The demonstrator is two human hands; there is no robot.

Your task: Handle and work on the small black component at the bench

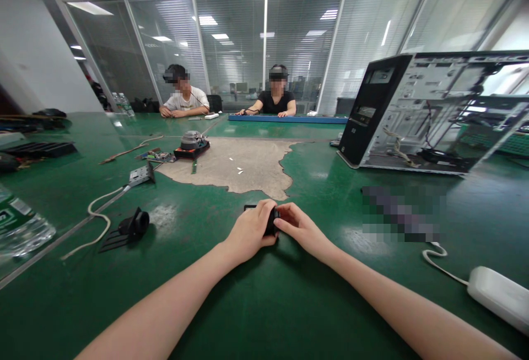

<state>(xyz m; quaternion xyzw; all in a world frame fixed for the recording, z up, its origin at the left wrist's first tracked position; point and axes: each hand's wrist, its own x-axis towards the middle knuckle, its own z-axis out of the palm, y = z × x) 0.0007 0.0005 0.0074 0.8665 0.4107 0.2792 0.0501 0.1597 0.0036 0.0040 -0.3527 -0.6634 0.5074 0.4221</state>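
A small black part (270, 224) is held between my two hands, over the green table (264, 316). My left hand (250, 230) wraps round it from the left, its fingers bent over the top and its thumb below. From the right, my right hand (303, 227) touches the part with thumb and fingertips. The fingers hide much of its shape. A thin black edge shows beyond my left hand's knuckles.
An open computer case (380, 112) stands at the right. Left lie a black bracket (134, 225), a metal module (140, 175) with cable and a plastic bottle (25, 225). A white adapter (498, 294) sits lower right. Two people sit across the table.
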